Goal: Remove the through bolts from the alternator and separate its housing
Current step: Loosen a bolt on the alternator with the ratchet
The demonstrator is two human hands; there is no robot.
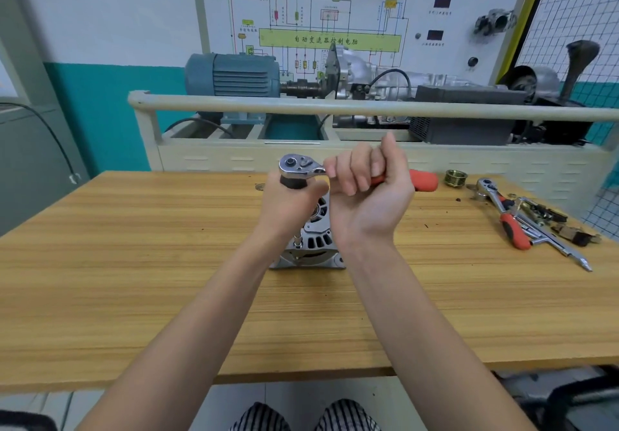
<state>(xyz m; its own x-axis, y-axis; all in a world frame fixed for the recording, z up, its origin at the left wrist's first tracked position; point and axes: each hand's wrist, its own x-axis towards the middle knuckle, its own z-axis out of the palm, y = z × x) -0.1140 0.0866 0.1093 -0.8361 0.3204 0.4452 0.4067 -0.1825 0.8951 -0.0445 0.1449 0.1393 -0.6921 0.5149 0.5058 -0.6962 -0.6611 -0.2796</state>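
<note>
Alternator (313, 239): upright on wooden surface (134, 263), directly beneath my hands. Left hand (289, 203) curled round the extension under the ratchet (301, 166) head; right hand (368, 192) gripping its red handle. Pulley (456, 177), spare ratchet (502, 216) lie right.

- Wooden counter (134, 280): grain runs left to right.
- Brass-coloured grooved pulley (456, 178) stands at the far right edge.
- Second ratchet (502, 209), red-gripped, lies among loose metal parts (549, 223) on the right.
- Blue electric motor (232, 75) sits on the training stand behind, below a wiring diagram board (330, 40).
</note>
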